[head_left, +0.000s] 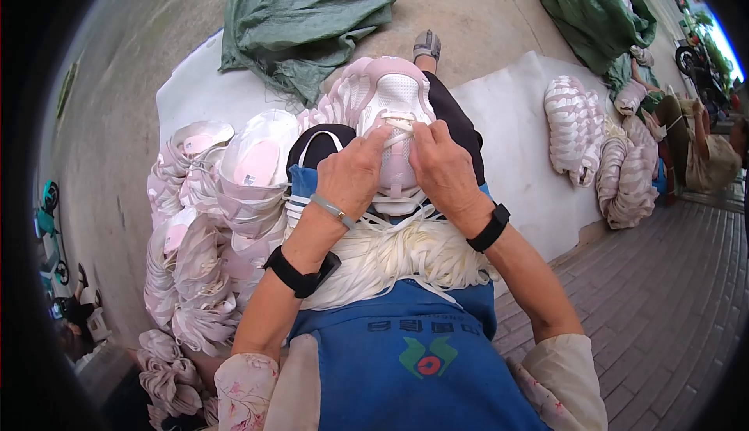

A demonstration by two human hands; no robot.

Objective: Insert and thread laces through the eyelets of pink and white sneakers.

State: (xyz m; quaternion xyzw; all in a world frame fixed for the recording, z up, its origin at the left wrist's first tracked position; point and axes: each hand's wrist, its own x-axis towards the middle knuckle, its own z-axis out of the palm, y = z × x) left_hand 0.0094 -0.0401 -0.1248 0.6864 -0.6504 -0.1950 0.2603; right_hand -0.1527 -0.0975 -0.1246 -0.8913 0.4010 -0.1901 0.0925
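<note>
A heap of laces [413,248] lies on the person's apron [370,376], with a shoe upper [398,103] just beyond. Stacked uppers [253,166] line the left side of the ground sheet [511,146]; bundled uppers [576,131] lie toward its right edge. One sack [312,25] overlaps its far left corner; a second sack [597,14] lies at far right.

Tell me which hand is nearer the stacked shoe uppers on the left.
Left. The left hand is right of the stacked uppers, apart from them, at the left side of the laced shoe; the right hand is farther off, at its right side.
</note>
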